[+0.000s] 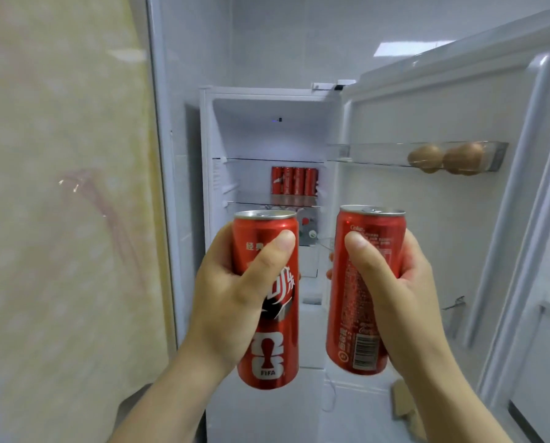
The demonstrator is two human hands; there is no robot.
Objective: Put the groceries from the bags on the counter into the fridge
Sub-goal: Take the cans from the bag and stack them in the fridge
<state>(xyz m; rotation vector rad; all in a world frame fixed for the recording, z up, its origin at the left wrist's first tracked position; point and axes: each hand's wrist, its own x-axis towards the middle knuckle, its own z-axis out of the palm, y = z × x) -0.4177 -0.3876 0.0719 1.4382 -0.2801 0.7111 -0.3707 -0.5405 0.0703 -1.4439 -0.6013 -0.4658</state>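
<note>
cans are the job right now, two tall red ones. the left can [269, 356] is in the left hand [232, 289] and the right can [352, 314] is in the right hand [392, 292]. both are held up in front of the open fridge [267, 129], not inside it yet.

i think each can is a bit heavy if it is full. the sides are hard, but they could dent if squeezed too much. the metal is smooth, so it may slip. the best place to hold is round the middle, and that is where the hands are.

each grip is closed round its can. the thumb lies across the front and the other fingers wrap behind, mostly hidden. the left can stands straight. the right can leans a little, top toward 1 o'clock. both arms reach up from 6 o'clock, with a gap between the cans.

a row of cans [294, 181] like these stands on a shelf [245, 204] at 12 o'clock, deep in the fridge. there looks to be room beside them toward 9 o'clock. two eggs [443, 158] sit in a door tray [379, 153] at 2 o'clock, on the open door [427, 251].
</note>
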